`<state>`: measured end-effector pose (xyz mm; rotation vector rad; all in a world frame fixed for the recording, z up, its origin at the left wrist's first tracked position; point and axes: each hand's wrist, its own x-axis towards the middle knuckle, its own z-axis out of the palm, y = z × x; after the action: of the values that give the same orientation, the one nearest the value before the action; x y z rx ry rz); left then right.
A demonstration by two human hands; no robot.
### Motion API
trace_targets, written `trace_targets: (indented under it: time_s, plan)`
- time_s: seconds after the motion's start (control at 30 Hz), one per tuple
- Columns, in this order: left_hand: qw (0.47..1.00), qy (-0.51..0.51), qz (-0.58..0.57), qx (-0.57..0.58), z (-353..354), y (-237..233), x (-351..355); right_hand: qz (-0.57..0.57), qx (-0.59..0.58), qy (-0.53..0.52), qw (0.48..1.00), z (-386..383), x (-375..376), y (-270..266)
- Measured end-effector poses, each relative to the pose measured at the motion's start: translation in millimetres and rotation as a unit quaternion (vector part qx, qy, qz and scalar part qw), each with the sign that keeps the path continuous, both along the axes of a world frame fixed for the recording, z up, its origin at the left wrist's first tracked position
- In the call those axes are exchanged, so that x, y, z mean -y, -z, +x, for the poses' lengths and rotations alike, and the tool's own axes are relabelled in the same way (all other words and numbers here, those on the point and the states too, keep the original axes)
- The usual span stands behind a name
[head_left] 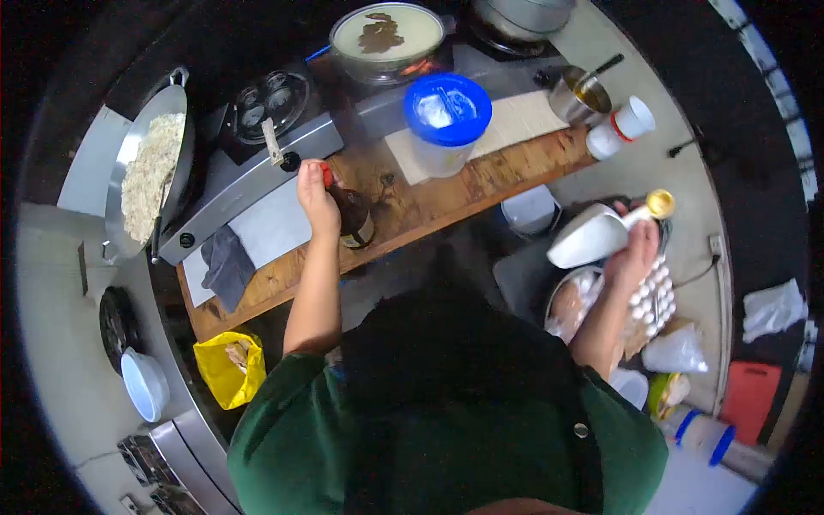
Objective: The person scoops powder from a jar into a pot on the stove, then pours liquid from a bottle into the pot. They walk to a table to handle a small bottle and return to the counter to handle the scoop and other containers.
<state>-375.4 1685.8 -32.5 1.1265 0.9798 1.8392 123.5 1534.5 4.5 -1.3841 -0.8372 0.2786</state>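
Note:
My left hand (318, 202) is closed around the top of a dark bottle (354, 225) with a red cap (326, 173), over the front edge of the wooden counter. Out to the right, my right hand (633, 251) grips a white scoop (590, 238), its wide end pointing left. A small round yellowish piece (660, 203) shows just beyond those fingers, at the handle's end. Between my hands, farther back, stands a clear tub with a blue lid (448, 109). Below my right hand are a tray of eggs (654, 296) and a bowl with plastic-wrapped contents (573, 302).
At left, a large wok (184, 159) of pale shredded food rests by the stove (257, 184). A pot (343, 58) of pale liquid with a brown patch stands at the back. A steel pot (562, 107) and white canister (620, 129) line the wooden counter (386, 184). A yellow bag (225, 378) hangs below.

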Motion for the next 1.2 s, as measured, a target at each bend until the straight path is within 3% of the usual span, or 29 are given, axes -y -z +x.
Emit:
trace_targets:
  time_s: [0.03, 0.07, 0.1, 0.17, 0.23, 0.3, 0.33, 0.47, 0.53, 0.67, 0.73, 0.77, 0.83, 0.87, 0.9, 0.93, 0.97, 1.07, 1.1, 1.13, 1.2]
  plan:
    - [1.0, -0.012, -0.013, 0.015, 3.6, 5.3, -9.5, -0.059, 0.035, -0.043, 0.997, -0.3, -35.1, 3.6]
    - [0.999, -0.027, -0.011, 0.015, 5.8, 11.6, -22.1, -0.025, -0.084, -0.153, 0.984, -6.3, -72.1, 4.7]
    - [0.997, -0.05, -0.038, 0.039, 7.5, 19.0, -35.5, 0.006, -0.201, -0.26, 0.944, -17.0, -109.4, 3.9]
    - [0.992, -0.089, -0.059, 0.064, 13.9, 16.4, -51.8, -0.047, -0.237, -0.437, 0.866, -48.0, -179.8, -17.7]
    - [0.984, -0.118, -0.122, 0.052, 21.7, 4.8, -61.3, -0.129, -0.17, -0.488, 0.846, -79.4, -239.9, -36.3]
    - [0.972, -0.145, -0.146, 0.112, 31.3, 4.4, -75.5, -0.19, -0.039, -0.527, 0.827, -105.5, -293.5, -31.8]
    - [0.965, -0.15, -0.183, 0.114, 36.1, 0.3, -79.5, -0.173, 0.039, -0.59, 0.787, -117.1, -320.9, -29.2]
    - [0.96, -0.086, -0.244, 0.106, 16.8, 22.2, -94.9, -0.116, 0.059, -0.66, 0.74, -170.0, -373.2, -26.6]
    - [0.953, -0.042, -0.267, 0.137, 16.2, 25.5, -105.3, -0.156, 0.377, -0.626, 0.665, -176.1, -415.9, -15.7]
    - [0.945, 0.067, -0.244, 0.209, -7.4, 34.8, -109.9, -0.19, 0.4, -0.565, 0.696, -179.8, -396.8, -41.7]
    - [0.943, 0.192, -0.202, 0.184, -13.9, 17.4, -94.8, -0.102, 0.461, -0.447, 0.76, -179.3, -361.1, -63.4]
    - [0.941, 0.199, -0.203, 0.186, -16.8, 21.2, -92.6, -0.107, 0.463, -0.442, 0.761, -171.8, -354.7, -62.7]
    - [0.932, 0.137, -0.333, 0.048, -23.2, 32.4, -91.9, -0.11, 0.449, -0.418, 0.782, -142.3, -345.2, -63.1]
    - [0.97, 0.194, -0.128, -0.076, -33.4, 56.4, -75.4, -0.112, 0.45, -0.409, 0.786, -132.5, -336.4, -58.0]
    - [0.969, 0.201, -0.122, -0.075, -30.1, 50.6, -73.7, -0.197, 0.397, -0.357, 0.822, -122.6, -326.8, -46.3]
    - [0.956, 0.188, -0.116, -0.194, -24.5, 38.8, -75.5, -0.278, 0.338, -0.3, 0.848, -112.5, -320.4, -34.2]
    - [0.929, 0.17, -0.11, -0.309, -20.0, 33.1, -78.1, -0.277, 0.341, -0.294, 0.849, -102.6, -314.8, -19.9]
    - [0.925, 0.174, -0.153, -0.299, -18.4, 70.6, -96.5, -0.252, 0.407, -0.279, 0.833, -78.6, -311.9, 15.7]
    - [0.926, 0.174, -0.153, -0.299, -17.0, 73.7, -101.6, -0.319, 0.22, -0.357, 0.85, -72.2, -312.4, 20.9]
    - [0.933, 0.158, -0.146, -0.29, -15.1, 76.9, -105.2, -0.372, 0.022, -0.418, 0.828, -67.1, -310.7, 27.7]
    - [0.938, 0.142, -0.14, -0.283, -9.2, 64.6, -112.3, -0.343, -0.028, -0.39, 0.854, -69.2, -305.4, 30.5]
